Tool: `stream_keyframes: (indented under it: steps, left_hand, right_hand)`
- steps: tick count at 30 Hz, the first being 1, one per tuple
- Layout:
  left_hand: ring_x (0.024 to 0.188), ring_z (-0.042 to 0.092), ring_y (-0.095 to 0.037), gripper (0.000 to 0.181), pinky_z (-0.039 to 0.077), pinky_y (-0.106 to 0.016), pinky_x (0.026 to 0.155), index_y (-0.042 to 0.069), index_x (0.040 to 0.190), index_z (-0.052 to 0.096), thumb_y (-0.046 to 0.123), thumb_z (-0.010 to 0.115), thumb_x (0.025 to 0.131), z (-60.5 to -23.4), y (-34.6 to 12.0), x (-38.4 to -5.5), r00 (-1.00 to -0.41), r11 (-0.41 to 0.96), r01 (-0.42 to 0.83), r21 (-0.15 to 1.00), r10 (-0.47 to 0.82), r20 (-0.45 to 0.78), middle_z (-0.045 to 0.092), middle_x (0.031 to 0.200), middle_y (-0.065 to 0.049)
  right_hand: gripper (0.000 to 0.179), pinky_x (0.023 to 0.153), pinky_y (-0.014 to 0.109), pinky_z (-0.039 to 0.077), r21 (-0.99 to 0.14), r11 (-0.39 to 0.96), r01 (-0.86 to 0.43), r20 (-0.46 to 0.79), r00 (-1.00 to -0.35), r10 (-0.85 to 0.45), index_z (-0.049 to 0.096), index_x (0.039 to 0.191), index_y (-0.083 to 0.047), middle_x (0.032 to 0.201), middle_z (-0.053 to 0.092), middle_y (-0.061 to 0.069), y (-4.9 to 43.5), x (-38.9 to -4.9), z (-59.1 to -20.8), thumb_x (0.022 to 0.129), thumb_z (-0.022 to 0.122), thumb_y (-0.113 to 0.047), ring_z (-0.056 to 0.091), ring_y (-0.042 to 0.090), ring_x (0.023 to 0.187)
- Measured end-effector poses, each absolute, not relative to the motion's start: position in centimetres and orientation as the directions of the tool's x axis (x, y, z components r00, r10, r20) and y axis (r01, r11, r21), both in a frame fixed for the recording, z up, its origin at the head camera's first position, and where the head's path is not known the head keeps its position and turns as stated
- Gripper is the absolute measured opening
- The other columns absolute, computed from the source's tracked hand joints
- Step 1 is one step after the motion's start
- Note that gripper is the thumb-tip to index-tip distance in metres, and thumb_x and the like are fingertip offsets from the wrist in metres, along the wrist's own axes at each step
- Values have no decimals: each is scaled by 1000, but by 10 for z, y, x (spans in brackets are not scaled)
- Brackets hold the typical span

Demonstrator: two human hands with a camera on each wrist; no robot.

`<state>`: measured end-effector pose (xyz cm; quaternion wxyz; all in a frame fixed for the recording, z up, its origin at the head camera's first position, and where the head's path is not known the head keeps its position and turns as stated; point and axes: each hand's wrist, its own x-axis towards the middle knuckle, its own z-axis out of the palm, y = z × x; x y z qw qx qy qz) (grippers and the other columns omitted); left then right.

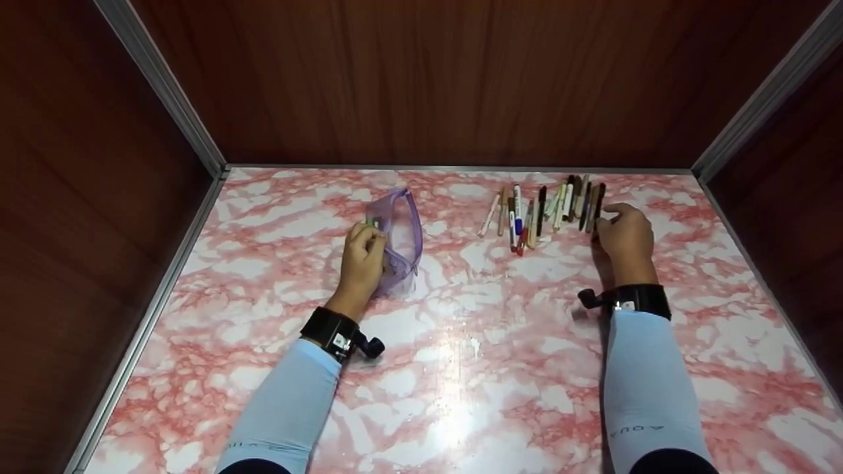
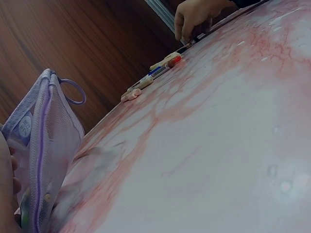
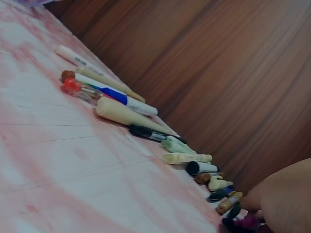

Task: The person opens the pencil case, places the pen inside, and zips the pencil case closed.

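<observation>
On the left, my left hand (image 1: 362, 257) grips the near side of a purple mesh zip pouch (image 1: 416, 227), thumb and fingers curled on its edge. The pouch (image 2: 60, 126) stands upright with its zip side facing right, and something green shows by the fingers. Over on the right, my right hand (image 1: 627, 234) pinches at a dark pen (image 1: 600, 197) at the right end of a row of pens. In the right wrist view, the fingers (image 3: 252, 201) come down at that end, beside a dark and magenta piece; the fingertips are partly hidden.
Several pens and markers lie side by side, among them a blue-and-white marker (image 1: 517, 207), a black pen (image 1: 542, 207) and a red-tipped pen (image 1: 521, 243). Wood-grain panels (image 1: 421, 79) wall the back and sides of the red-and-white marbled table (image 1: 461, 368).
</observation>
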<state>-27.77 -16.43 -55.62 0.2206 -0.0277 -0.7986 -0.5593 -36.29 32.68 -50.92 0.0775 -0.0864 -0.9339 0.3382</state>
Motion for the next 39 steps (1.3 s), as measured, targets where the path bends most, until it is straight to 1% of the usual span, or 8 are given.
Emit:
stream_keyframes:
  steps: [4, 11, 14, 22, 26, 30, 34, 39]
  left_hand:
    - [119, 57, -34, 17, 46, -41, 106, -4, 100, 73, 8, 63, 108, -554, -164, -276, -893, 383, 307, 871, -199, 403, 63, 114, -19]
    - [120, 59, -34, 17, 48, -40, 105, -4, 100, 74, 7, 64, 107, -554, -163, -277, -891, 403, 304, 863, -201, 408, 65, 115, -19]
    - [123, 60, -35, 17, 48, -42, 108, -4, 101, 74, 8, 64, 107, -555, -164, -277, -895, 405, 293, 866, -203, 397, 65, 117, -19]
    - [125, 59, -36, 16, 47, -45, 111, -3, 100, 74, 8, 64, 107, -555, -163, -277, -893, 402, 297, 866, -204, 400, 65, 115, -19]
    - [125, 59, -36, 17, 47, -45, 112, -4, 99, 74, 9, 64, 106, -557, -164, -278, -886, 402, 312, 861, -204, 416, 65, 113, -19]
    - [124, 59, -34, 18, 47, -43, 110, -1, 97, 73, 11, 64, 106, -560, -165, -279, -882, 399, 317, 861, -211, 422, 65, 112, -15]
    - [122, 59, -34, 17, 47, -43, 108, -1, 97, 72, 11, 64, 106, -558, -165, -278, -887, 398, 316, 861, -198, 417, 65, 111, -16]
    - [122, 59, -36, 16, 47, -44, 109, -4, 99, 73, 8, 65, 106, -555, -164, -276, -892, 398, 311, 863, -192, 410, 66, 113, -20]
  right_hand:
    - [53, 93, 58, 56, -675, 726, 131, 23, -980, 198, 55, 165, -3, 133, 70, 32, 333, -360, -506, 117, 54, -25, 71, 46, 111]
    - [50, 117, 68, 51, -670, 729, 143, 22, -977, 211, 56, 160, 8, 144, 68, 38, 342, -357, -510, 117, 53, -17, 67, 55, 131]
    - [48, 119, 69, 50, -673, 723, 158, 21, -973, 232, 59, 154, 13, 146, 67, 40, 344, -356, -510, 116, 54, -16, 66, 57, 134]
    - [43, 113, 70, 52, -617, 772, 152, 27, -976, 214, 69, 138, 14, 141, 65, 42, 344, -357, -509, 114, 51, -16, 64, 59, 130]
    - [43, 108, 66, 55, -625, 773, 111, 9, -989, 149, 68, 144, 11, 142, 67, 40, 341, -359, -507, 113, 53, -14, 67, 54, 128]
    - [57, 93, 53, 59, -646, 752, 134, -36, -989, 145, 54, 161, 10, 138, 70, 39, 337, -361, -503, 110, 59, -15, 72, 46, 116]
    - [64, 73, 34, 59, -666, 723, 183, -76, -981, 178, 49, 164, 11, 125, 77, 34, 335, -360, -500, 107, 64, -16, 76, 28, 88]
    - [31, 54, 36, 57, -742, 618, 260, -156, -963, 218, 77, 124, 10, 75, 77, 14, 334, -358, -498, 106, 64, -12, 69, 22, 56]
